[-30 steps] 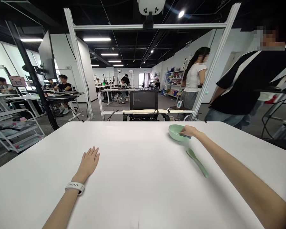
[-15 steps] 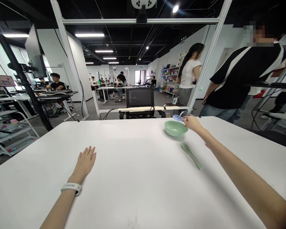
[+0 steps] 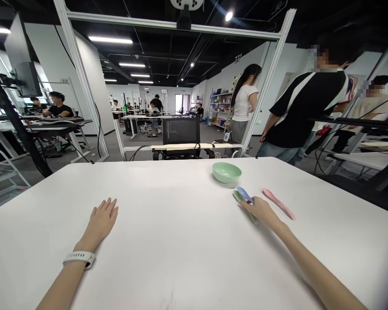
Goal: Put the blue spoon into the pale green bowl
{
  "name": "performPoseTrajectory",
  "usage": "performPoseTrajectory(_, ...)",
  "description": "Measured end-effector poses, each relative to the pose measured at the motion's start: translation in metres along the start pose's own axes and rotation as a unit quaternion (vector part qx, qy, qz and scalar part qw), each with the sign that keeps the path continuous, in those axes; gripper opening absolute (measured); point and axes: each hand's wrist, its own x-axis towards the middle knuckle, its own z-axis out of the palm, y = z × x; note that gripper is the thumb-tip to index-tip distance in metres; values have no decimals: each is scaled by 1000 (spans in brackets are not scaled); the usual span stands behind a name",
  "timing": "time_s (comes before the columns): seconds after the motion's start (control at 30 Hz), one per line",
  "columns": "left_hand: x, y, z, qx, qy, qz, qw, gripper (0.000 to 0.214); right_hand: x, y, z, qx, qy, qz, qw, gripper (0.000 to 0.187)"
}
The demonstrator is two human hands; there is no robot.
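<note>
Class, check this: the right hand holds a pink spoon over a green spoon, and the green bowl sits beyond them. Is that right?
No. The head view shows the right hand holding a blue spoon; the pink spoon lies apart on the table.

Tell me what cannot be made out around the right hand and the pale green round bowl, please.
Head view:
The right hand hides the handle of the blue spoon and the middle of the green spoon; grip unclear.
The near rim hides the bottom of the pale green round bowl.
Far shelf items: too small.
</note>
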Motion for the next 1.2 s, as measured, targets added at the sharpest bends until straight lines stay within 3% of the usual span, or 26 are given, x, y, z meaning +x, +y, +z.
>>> performPoseTrajectory(0.2, 2, -4, 2, 4, 8, 2, 1000, 76, -16, -21, 7, 33, -5, 7, 999, 32)
performPoseTrajectory(0.4, 2, -6, 1, -2, 8, 5, 1000, 78, -50, -62, 26, 92, -46, -72, 992, 32)
performPoseTrajectory(0.63, 2, -7, 1, -2, 8, 8, 1000, 77, -70, -90, 49, 75, -82, -103, 988, 25)
performPoseTrajectory(0.93, 1, -5, -4, 2, -13, 8, 1000, 81, -73, -98, 51, 45, -91, -116, 988, 18)
performPoseTrajectory(1.2, 0, -2, -7, -4, -21, 5, 1000, 83, -75, -97, 44, 97, -116, -102, 983, 16)
